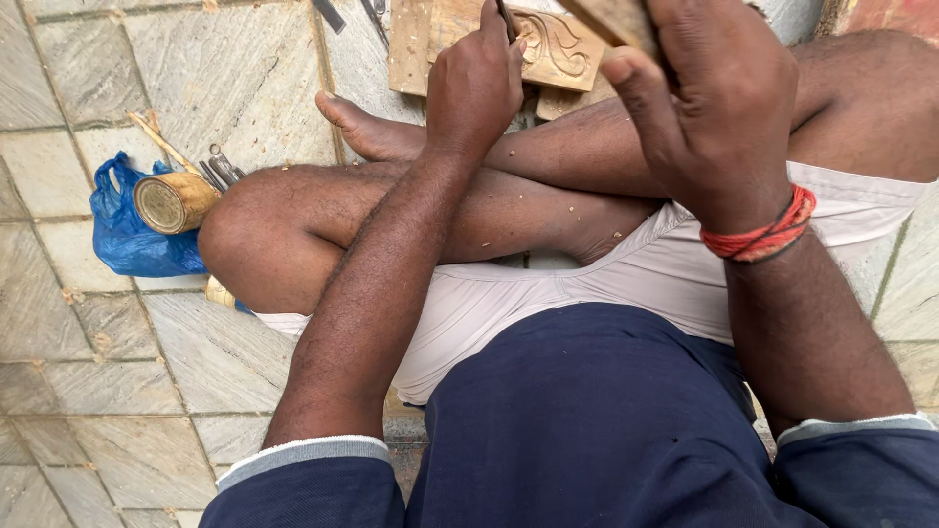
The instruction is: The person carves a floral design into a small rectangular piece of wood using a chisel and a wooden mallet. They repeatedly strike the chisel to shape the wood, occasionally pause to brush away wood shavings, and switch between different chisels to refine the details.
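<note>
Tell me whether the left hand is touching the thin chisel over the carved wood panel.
Touching. The head view shows the left hand closed in a fist around the thin chisel, whose shaft sticks out above the fingers, over the carved wood panel.

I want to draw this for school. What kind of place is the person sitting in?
Probably a woodcarver's floor workspace, maybe outdoors. The person sits cross-legged on grey stone floor tiles, the left hand holding a thin tool to a pale carved wooden panel. Metal tools lie beside a blue plastic bag.

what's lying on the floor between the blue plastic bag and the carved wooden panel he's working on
In the head view, between the blue bag and the carved panel: a brass-coloured tin, metal tools, and the person's bare foot.
</note>
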